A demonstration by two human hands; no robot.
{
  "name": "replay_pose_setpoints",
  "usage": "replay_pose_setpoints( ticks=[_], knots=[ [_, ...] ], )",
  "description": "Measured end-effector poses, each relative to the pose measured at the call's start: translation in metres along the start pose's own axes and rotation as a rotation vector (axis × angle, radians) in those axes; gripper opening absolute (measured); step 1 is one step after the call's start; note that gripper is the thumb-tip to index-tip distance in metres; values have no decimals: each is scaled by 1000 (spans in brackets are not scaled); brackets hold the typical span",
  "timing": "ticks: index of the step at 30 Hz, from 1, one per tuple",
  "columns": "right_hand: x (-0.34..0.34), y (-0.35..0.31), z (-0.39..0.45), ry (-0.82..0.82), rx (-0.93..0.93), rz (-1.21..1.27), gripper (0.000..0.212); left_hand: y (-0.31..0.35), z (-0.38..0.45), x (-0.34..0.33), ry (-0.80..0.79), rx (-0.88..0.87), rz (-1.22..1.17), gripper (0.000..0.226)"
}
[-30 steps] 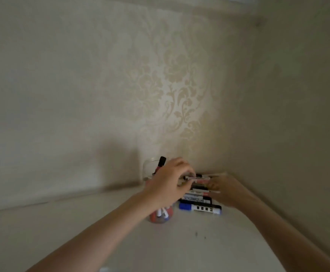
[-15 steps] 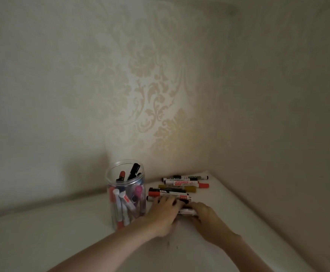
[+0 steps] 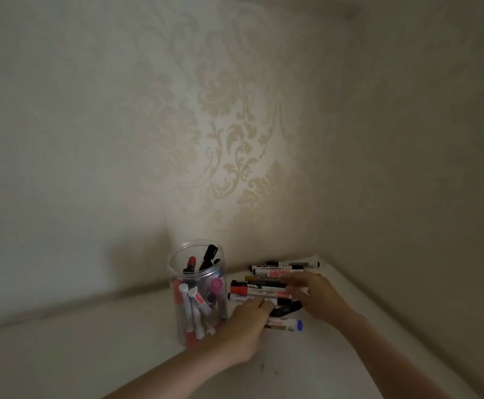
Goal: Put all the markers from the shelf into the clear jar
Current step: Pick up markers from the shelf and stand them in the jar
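Markers (image 3: 266,289) under both hands' (image 3: 248,315) fingers, grips unclear; label writing unreadable

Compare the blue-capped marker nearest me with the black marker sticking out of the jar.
The blue-capped marker lies flat on the shelf; the black marker stands tilted in the clear jar. The blue-capped one's barrel looks white; the other shows only black. Both are capped.

A home, by the look of it: damask-patterned wallpaper (image 3: 235,133) in cream and gold covers the back wall above a plain white shelf (image 3: 91,355), which runs into a dim corner at its right end.
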State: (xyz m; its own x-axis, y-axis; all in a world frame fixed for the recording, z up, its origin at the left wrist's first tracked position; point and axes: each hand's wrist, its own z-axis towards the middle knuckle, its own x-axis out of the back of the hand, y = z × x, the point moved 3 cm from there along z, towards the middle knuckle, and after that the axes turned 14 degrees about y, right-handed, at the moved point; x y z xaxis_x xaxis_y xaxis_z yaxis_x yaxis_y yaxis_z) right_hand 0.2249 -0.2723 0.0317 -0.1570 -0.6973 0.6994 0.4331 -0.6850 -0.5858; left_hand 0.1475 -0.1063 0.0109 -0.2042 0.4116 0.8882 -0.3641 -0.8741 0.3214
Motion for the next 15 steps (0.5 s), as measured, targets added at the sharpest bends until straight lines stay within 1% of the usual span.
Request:
replay_pose_setpoints(
  ticks=[3, 5, 8, 10, 12, 15],
  knots=[
    [-2, 1, 11, -78, -40, 5, 26, -7, -16, 20, 3, 124, -179, 31],
    [-15, -1, 8, -125, 48, -103, 27, -6, -19, 35, 20, 181, -329, 21],
    [-34, -2, -8, -69, 136, -257, 37, -2, -17, 54, 112, 275, -589, 11],
    [-38, -5, -20, -10, 174, -280, 34, 0, -16, 60, 144, 381, -744, 13],
    [-36, -10, -32, 5, 148, -325, 32, 2, -19, 62, 126, 492, -880, 10],
    [-27, -15, -56, -45, 59, -452, 37, 8, -23, 68, 105, 553, -1040, 11]
  ],
)
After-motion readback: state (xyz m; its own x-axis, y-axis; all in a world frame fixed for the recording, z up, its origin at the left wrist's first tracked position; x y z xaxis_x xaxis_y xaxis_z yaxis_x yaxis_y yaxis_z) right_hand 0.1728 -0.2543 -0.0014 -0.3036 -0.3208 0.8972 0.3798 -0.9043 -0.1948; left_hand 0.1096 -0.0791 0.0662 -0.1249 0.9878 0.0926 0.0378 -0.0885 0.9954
